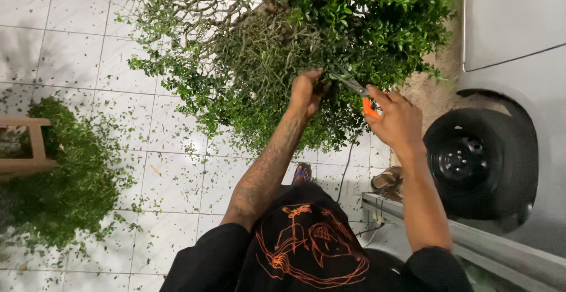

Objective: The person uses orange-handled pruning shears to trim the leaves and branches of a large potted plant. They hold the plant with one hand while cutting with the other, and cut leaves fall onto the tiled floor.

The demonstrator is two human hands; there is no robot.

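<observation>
my right hand [398,121] grips orange-handled shears [359,91]; my left hand [305,94] pinches thin, springy shrub [330,38] twigs just beyond its fingertips; i'd hold near the cut.

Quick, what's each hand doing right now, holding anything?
Left hand: closed on a twig of the bush.
Right hand: closed on the orange-handled shears.

A big black car wheel [466,162] stood near a pair of brown sandals [386,180]. A heap of green leaf cuttings [65,180] lay on the white tiled floor [71,38] beside a brown wooden stool [32,144].
</observation>
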